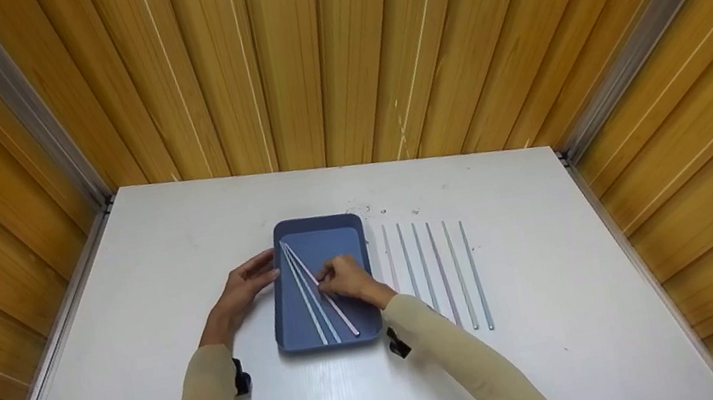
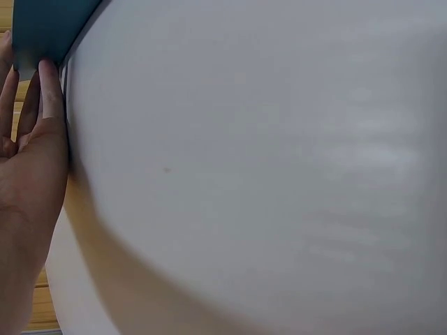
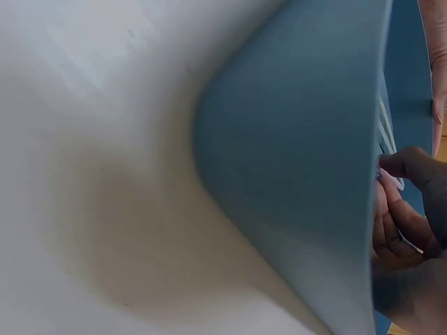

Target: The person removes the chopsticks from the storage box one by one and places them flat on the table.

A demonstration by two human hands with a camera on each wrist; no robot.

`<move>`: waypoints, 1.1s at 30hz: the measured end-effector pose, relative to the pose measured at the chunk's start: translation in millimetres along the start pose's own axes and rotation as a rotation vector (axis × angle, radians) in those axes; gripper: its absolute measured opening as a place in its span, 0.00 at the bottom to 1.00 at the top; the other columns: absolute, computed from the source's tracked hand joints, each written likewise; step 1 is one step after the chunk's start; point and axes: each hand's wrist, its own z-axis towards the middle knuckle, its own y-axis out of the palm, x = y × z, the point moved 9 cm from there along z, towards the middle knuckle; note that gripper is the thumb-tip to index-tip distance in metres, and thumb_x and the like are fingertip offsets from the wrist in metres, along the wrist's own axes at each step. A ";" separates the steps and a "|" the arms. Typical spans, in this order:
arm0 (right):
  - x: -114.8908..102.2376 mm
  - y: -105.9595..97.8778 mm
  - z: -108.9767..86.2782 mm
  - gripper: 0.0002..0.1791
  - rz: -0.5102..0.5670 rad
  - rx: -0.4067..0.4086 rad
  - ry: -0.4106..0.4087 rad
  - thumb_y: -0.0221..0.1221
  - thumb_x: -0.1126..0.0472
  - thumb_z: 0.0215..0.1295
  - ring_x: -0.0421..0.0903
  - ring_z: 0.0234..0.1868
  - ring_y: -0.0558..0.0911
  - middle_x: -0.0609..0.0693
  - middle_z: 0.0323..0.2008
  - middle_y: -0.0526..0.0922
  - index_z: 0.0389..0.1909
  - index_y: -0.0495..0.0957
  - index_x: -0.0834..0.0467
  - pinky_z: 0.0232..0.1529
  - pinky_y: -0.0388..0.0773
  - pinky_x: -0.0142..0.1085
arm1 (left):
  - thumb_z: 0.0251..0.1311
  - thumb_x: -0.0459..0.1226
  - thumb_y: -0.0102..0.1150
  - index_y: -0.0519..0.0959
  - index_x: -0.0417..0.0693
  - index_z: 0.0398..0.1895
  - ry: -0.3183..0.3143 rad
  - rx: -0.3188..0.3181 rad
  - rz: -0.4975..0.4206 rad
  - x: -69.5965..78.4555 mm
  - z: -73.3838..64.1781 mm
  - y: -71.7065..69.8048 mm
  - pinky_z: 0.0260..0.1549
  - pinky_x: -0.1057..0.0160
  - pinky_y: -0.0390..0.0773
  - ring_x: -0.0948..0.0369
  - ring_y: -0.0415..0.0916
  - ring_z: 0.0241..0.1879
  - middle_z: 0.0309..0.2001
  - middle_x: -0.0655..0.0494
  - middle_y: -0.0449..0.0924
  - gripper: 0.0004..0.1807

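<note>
From my station, head view: the tray (image 1: 317,222) lies on the white table (image 1: 529,236), long sides running between the table's far and near edges. Inside are three sticks, fanned: their far ends bunch at the tray's far-left corner, their near ends spread along its near edge.

Key relation: the pink stick (image 1: 345,318), rightmost of the fan, passes directly under the fingertips of the right hand (image 1: 349,279). Its long axis slants from the far-left corner to the near edge, its near tip towards the near-right corner. The right hand is nearer, reaching in over the tray's right edge; I judge that any shift of this stick turns on that slant against the tray's straight sides.

Fingers, right: thumb and fingertips pinch the pink stick near mid-length, one part running beyond the grasp, the other back below it. The two pale sticks (image 1: 310,309) lie just left of the fingertips.

Fingers, left: the left hand (image 1: 244,287) grasps no stick; its fingers extend, thumb touching the tray's left edge.

Beyond the tray's right edge, six sticks (image 1: 419,247) lie side by side on the table, the right sleeve (image 1: 468,348) hiding some near ends.
</note>
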 end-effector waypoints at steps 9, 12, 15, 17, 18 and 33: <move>-4.3 -2.5 -8.3 0.10 -0.056 0.046 -0.050 0.71 0.68 0.58 0.35 0.26 0.74 0.62 0.31 0.89 0.37 0.86 0.71 0.27 0.70 0.20 | 0.68 0.32 0.63 0.65 0.43 0.76 0.000 0.017 0.014 -0.6 0.1 -2.3 0.61 0.72 0.76 0.49 0.62 0.77 0.75 0.42 0.66 0.34; -1.1 -2.4 -8.8 0.10 -0.035 0.037 -0.038 0.71 0.70 0.56 0.34 0.26 0.74 0.63 0.31 0.88 0.38 0.85 0.72 0.27 0.70 0.20 | 0.68 0.31 0.63 0.65 0.41 0.76 0.007 0.012 0.007 0.5 0.3 -1.2 0.60 0.73 0.76 0.49 0.62 0.77 0.75 0.41 0.66 0.34; 2.4 -3.5 -9.0 0.08 -0.009 0.044 -0.027 0.67 0.72 0.57 0.34 0.24 0.74 0.63 0.30 0.88 0.37 0.85 0.73 0.25 0.70 0.20 | 0.68 0.31 0.64 0.65 0.41 0.76 0.004 0.016 0.009 0.8 0.7 -0.9 0.60 0.73 0.76 0.49 0.63 0.76 0.75 0.41 0.67 0.34; 3.7 -5.0 -9.3 0.08 0.009 0.052 -0.024 0.66 0.73 0.57 0.34 0.24 0.75 0.63 0.30 0.88 0.37 0.86 0.73 0.25 0.71 0.20 | 0.68 0.32 0.64 0.66 0.42 0.76 0.004 0.018 0.007 0.7 1.2 -1.1 0.60 0.73 0.77 0.49 0.63 0.76 0.75 0.41 0.67 0.34; 4.0 -6.0 -9.3 0.08 0.018 0.057 -0.024 0.65 0.73 0.57 0.34 0.24 0.75 0.63 0.30 0.89 0.37 0.86 0.72 0.25 0.71 0.20 | 0.67 0.32 0.64 0.66 0.42 0.76 0.002 0.020 0.007 0.4 1.4 -1.1 0.59 0.73 0.77 0.50 0.64 0.76 0.75 0.41 0.67 0.34; 3.5 -14.7 -11.8 0.10 0.056 0.069 -0.055 0.60 0.70 0.64 0.40 0.32 0.81 0.65 0.36 0.89 0.41 0.86 0.72 0.34 0.77 0.24 | 0.68 0.32 0.64 0.66 0.43 0.76 0.000 0.012 0.010 -3.5 4.0 -1.7 0.61 0.73 0.76 0.49 0.62 0.77 0.76 0.43 0.66 0.34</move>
